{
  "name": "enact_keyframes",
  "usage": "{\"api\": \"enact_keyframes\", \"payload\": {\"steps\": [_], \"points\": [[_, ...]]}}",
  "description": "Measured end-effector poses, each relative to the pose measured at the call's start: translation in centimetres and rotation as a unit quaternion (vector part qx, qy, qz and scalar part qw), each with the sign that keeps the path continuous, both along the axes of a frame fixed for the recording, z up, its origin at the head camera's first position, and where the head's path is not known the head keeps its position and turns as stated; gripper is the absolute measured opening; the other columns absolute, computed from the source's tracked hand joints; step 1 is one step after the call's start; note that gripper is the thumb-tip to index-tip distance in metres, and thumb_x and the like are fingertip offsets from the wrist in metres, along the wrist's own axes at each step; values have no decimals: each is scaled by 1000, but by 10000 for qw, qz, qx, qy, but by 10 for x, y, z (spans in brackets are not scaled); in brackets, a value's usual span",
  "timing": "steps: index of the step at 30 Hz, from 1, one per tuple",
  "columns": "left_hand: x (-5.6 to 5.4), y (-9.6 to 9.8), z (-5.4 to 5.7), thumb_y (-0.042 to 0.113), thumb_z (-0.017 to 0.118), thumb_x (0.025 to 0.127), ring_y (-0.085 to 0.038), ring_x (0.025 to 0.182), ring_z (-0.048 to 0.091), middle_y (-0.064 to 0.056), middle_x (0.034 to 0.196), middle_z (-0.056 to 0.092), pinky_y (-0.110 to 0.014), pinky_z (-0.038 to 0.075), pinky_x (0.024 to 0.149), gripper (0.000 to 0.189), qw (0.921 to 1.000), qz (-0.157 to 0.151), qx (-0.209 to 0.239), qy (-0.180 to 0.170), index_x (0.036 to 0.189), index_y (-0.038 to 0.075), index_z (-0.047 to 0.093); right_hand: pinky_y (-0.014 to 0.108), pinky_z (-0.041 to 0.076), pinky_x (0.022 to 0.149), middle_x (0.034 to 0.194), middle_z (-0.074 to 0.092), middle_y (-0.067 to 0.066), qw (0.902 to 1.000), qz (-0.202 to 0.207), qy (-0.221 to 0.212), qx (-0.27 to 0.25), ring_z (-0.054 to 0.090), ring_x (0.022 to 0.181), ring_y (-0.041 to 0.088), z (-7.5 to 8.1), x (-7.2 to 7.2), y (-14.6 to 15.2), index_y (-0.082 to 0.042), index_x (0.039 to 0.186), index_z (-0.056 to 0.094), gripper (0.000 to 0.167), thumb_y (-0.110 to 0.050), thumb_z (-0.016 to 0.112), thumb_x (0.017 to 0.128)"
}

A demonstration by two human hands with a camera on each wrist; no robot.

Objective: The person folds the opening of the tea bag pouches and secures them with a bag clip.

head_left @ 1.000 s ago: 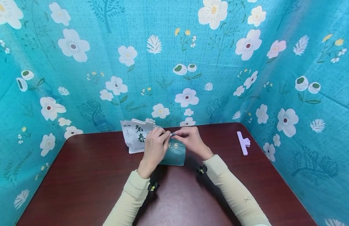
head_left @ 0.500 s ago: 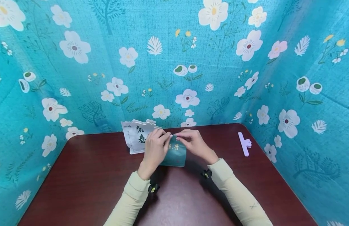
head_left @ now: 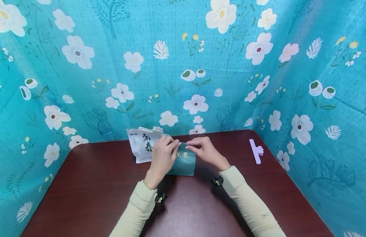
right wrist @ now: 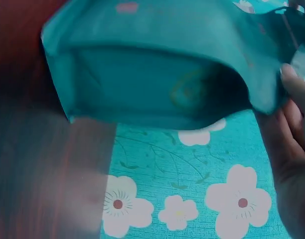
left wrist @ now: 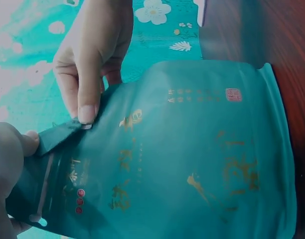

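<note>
A green foil pouch with gold characters stands on the table in front of me. My left hand holds its top edge at the left, fingers bent over the rim. My right hand pinches the top edge near the right corner between thumb and forefinger. In the left wrist view, the strip along the pouch's top bends up between the two hands, with the right thumb pressing on it. The right wrist view shows the bottom of the pouch folded inward as a hollow gusset. The left fingertips are partly hidden there.
Behind my left hand, a silver-white pouch with dark green characters leans upright. A pale purple clip lies at the table's right side. Blue floral cloth hangs behind the dark red table.
My right hand has shifted slightly right, away from the left one, along the pouch's top edge. More of that edge shows between the hands. The left hand has stayed in place.
</note>
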State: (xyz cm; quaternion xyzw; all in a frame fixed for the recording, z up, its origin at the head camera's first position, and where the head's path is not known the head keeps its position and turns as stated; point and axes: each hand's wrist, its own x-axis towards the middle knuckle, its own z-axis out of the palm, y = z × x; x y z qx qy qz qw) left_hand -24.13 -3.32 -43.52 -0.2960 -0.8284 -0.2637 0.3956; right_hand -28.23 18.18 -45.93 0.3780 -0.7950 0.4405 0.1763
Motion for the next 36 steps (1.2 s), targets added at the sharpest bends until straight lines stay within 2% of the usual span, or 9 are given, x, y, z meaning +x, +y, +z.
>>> {"api": "enact_keyframes", "payload": {"steps": [3,5,9,12,14,20,24,29,36], "points": [[0,2,-1,14,70,97,-20,74,53,-2,80,59,-34,43,63,10,10000,-7,-7,50,95,8,79,22,46,52,84,76,3,9993,-29,366,33,58,60,5,-3,-1,1,-6,103,81,14,-5,76,91],[-1,2,-1,13,70,96,-20,74,53,-2,80,60,-35,43,63,10,10000,-2,24,69,95,8,79,22,49,52,84,76,4,9992,-46,390,9,60,60,4,-3,-2,1,-6,103,81,13,-6,76,91],[-1,1,-2,13,72,96,-21,75,54,-3,80,60,-35,44,64,9,9999,32,83,52,95,8,79,25,57,61,90,78,4,9998,-69,-182,14,70,71,6,-2,0,4,-8,103,81,14,-11,77,91],[1,1,-2,13,72,95,-21,74,54,-3,80,60,-35,44,65,9,9999,-8,130,59,95,7,79,26,58,63,90,78,0,9983,-158,-569,6,71,74,6,-3,1,9,-11,99,83,11,-13,79,88],[1,1,-2,14,72,95,-21,73,53,-2,80,60,-35,44,65,10,9998,-18,164,59,95,7,79,26,57,61,87,79,0,9980,-165,-608,-36,71,72,8,-4,1,11,-12,95,83,8,-11,80,87],[1,1,-1,14,72,95,-21,72,52,-3,79,59,-35,43,65,10,9998,-2,185,38,95,7,79,25,55,56,82,78,3,9992,-49,-290,-261,70,64,13,-10,-4,10,-11,91,83,6,-9,81,86],[1,1,-2,14,72,96,-20,73,53,-2,80,60,-34,43,65,10,9998,51,177,32,95,8,79,26,58,62,88,78,1,9977,17,-660,-163,72,72,11,-9,-2,14,-11,96,83,9,-11,80,87],[-1,1,-2,13,73,95,-20,73,52,-2,79,60,-35,43,65,9,9996,35,256,85,95,8,79,27,59,71,99,78,5,9932,90,-1153,116,73,85,13,-4,2,21,-7,106,81,18,-3,77,89],[-1,1,-3,14,74,94,-20,74,53,-2,80,61,-35,44,66,10,9998,-8,220,37,95,7,80,31,60,67,92,79,7,9967,-165,-782,121,75,79,19,-6,0,17,-8,99,82,14,-2,79,87]]}}
